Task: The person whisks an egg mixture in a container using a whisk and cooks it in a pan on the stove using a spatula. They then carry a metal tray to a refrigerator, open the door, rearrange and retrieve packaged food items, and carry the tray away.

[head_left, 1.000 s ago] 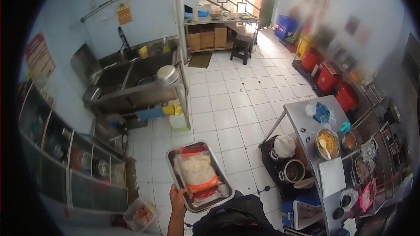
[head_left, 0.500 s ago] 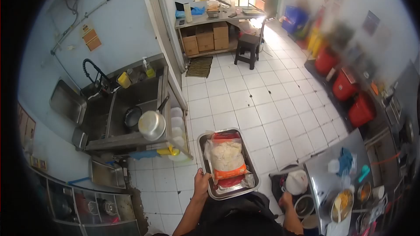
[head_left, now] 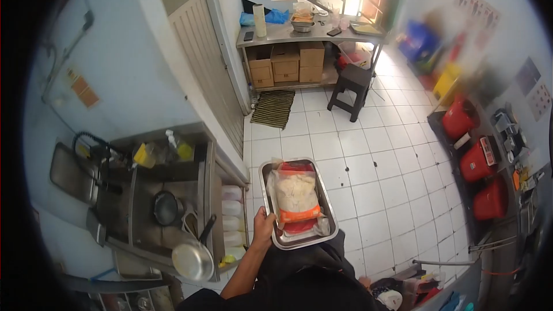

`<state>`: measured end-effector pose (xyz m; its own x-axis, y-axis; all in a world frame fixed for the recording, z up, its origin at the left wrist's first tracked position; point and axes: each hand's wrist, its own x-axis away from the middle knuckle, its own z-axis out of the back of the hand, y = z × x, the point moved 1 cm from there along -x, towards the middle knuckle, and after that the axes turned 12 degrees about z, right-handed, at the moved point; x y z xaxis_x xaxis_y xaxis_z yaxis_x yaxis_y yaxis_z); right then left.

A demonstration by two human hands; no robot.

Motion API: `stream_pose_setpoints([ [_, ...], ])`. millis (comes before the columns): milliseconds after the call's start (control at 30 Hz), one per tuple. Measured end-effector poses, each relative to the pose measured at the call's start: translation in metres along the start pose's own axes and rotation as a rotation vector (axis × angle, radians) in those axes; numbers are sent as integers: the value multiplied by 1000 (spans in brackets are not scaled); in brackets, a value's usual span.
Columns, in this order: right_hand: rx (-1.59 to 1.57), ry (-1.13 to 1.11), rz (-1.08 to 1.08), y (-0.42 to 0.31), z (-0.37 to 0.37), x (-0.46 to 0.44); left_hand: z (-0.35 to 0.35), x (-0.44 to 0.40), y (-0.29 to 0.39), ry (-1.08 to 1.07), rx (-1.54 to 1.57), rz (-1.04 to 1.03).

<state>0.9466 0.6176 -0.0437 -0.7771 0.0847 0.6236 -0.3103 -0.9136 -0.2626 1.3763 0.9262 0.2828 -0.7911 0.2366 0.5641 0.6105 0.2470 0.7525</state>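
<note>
My left hand grips the left rim of a rectangular metal tray, thumb over the edge. Inside the tray lies a plastic bag of pale food with an orange band across its lower end. Red packaging shows above and below that bag. At the lower edge, beside my dark clothing, only a bit of my right hand can be seen. It is near a whitish bundle, and its fingers cannot be made out.
To the left is a steel sink with a dark pan inside and a light metal pot on its front edge. Ahead stand a steel table, a dark stool and a striped mat. Red bins line the right wall.
The view has moved forward, toward the far table and stool. The tray stays in my left hand. My right hand has slipped mostly out of sight, and the right-hand counter has dropped back.
</note>
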Motion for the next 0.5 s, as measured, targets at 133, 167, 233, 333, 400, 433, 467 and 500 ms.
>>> stream_pose_setpoints([
  [133,-796,-5,-514,-26,104,-76,-39,-120,78,-3,28,-8],
  [167,-820,-9,-533,-24,128,-104,-49,-149,91,-3,67,-21],
  [233,-853,-14,-547,-18,182,-163,-77,-205,127,6,123,-35],
  [333,-881,-6,-528,4,265,-252,-105,-285,168,107,133,-38],
  [400,-909,40,-458,34,324,-338,-114,-341,195,117,58,-6],
  [433,-942,69,-419,48,361,-389,-123,-365,214,102,62,-9],
  [467,-1020,108,-390,65,402,-446,-130,-384,226,94,72,-2],
  [500,-1131,103,-356,77,450,-506,-145,-399,246,112,119,-50],
])
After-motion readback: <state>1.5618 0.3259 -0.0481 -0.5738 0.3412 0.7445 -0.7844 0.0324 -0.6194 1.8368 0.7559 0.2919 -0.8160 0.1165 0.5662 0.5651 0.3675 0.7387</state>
